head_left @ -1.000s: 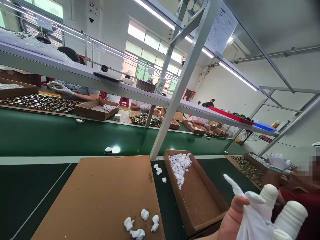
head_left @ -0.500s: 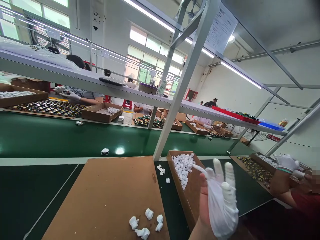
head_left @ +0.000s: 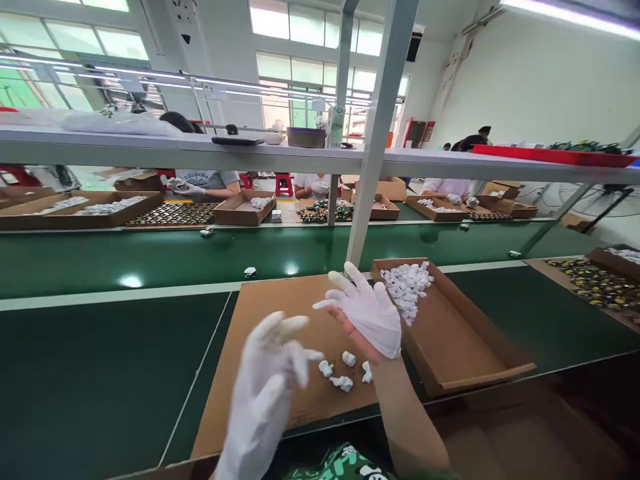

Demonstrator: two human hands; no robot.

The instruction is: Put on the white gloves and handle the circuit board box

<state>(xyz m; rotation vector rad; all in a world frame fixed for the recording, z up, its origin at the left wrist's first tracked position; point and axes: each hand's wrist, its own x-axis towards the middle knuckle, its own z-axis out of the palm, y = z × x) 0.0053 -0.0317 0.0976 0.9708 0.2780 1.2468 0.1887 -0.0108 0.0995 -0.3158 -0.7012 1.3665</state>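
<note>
My left hand (head_left: 273, 380), in a white glove and slightly blurred, hovers over the left part of a brown cardboard sheet (head_left: 270, 300). Its fingers are bent and apart, with nothing visible in them. My right hand (head_left: 367, 310) is raised near the sheet's far right side, fingers spread, holding nothing. A white glove covers its fingers and palm, while the edge of the hand by the wrist is bare. Several small crumpled white pieces (head_left: 342, 383) lie on the sheet between and below the hands. Right beside my right hand is a shallow cardboard tray (head_left: 465, 333) with a heap of small white pieces (head_left: 407, 287).
A green conveyor belt (head_left: 150, 257) runs across behind the sheet, carrying a small white-and-dark item (head_left: 250, 272). A slanted metal post (head_left: 373, 147) rises behind my right hand to a shelf (head_left: 300, 159). Co-workers sit across the belt beside trays of parts.
My left hand has come into view. My right hand has moved from over the tray leftward to the sheet, fingers still spread. The camera view has levelled and tilted down.
</note>
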